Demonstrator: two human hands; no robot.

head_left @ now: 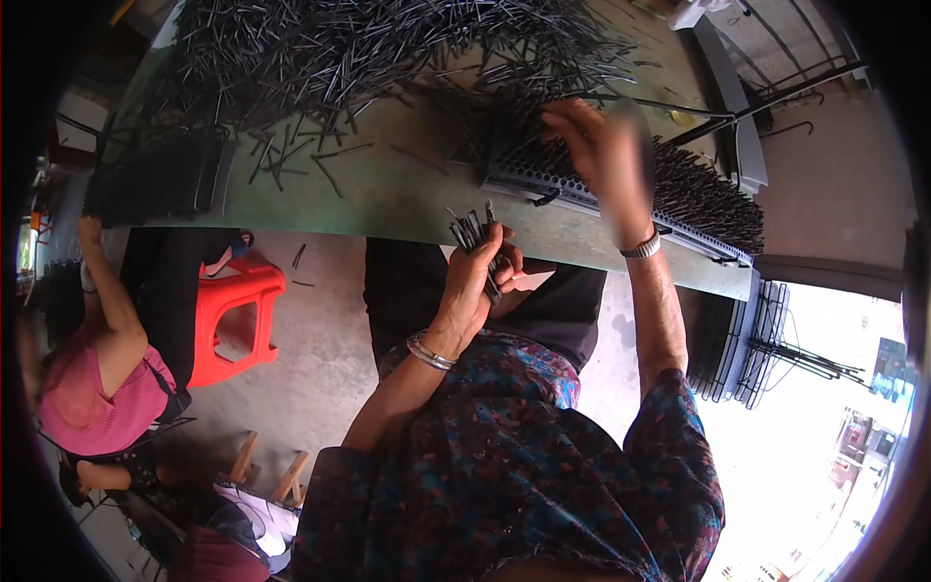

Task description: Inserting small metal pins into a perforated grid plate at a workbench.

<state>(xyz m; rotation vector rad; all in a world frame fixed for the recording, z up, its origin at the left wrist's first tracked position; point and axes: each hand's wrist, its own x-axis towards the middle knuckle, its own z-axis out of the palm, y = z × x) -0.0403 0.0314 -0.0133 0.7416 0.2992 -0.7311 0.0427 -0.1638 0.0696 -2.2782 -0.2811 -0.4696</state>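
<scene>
My left hand (477, 274) is closed around a small bundle of thin dark rods (468, 228), held upright in front of the table edge. Over a long perforated rack (582, 198) reaches my right hand (609, 160), partly blurred. Its thumb and fingers are bent toward each other above the rack's left part; whatever sits between the tips is too small to make out. Many dark rods (708, 194) stand packed in the rack's holes, most densely toward the right end. A large heap of loose rods (388, 48) covers the far side of the table (388, 209).
At the left, a co-worker in a pink top (107, 403) sits by a dark rack (165, 179). A red plastic stool (238, 315) stands below the table. Wire racks (742, 339) lean at the right end, beside a bright opening.
</scene>
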